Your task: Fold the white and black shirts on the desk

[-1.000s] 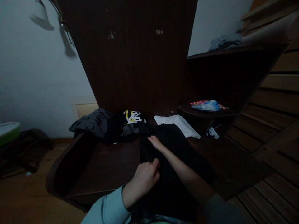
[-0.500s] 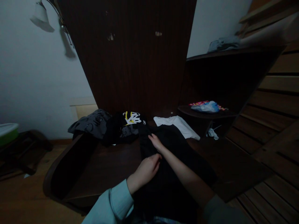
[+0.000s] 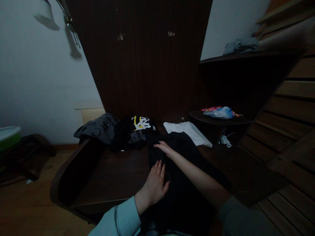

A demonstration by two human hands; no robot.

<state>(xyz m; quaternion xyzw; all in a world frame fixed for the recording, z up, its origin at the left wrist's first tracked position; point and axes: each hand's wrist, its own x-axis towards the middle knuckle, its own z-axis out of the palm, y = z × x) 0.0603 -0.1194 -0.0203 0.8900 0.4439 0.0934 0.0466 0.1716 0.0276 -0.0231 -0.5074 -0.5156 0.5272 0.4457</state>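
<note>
A black garment [image 3: 182, 183] lies spread over the dark wooden bench, and the dim light hides its exact kind. My left hand [image 3: 153, 185] rests flat on its left part, fingers stretched out and thumb apart. Farther up the cloth, my right hand [image 3: 163, 148] lies on the garment with fingers extended near its left edge. Beyond the hands is a folded white cloth [image 3: 188, 130], partly under or behind the garment. To the left sits a heap with a grey printed garment [image 3: 104, 127] and a black one with a white and yellow print [image 3: 141, 123].
The bench [image 3: 110, 178] has a raised curved side at left. Corner shelves at right hold a plastic bag [image 3: 219, 112] and folded cloth [image 3: 241, 45]. A wall lamp [image 3: 46, 16] hangs at upper left. A green-and-white tub [image 3: 10, 137] stands on a low stool.
My left hand has opened from a curled shape and now lies flat on the garment. My right hand has shifted only slightly. The whole view has moved a little.
</note>
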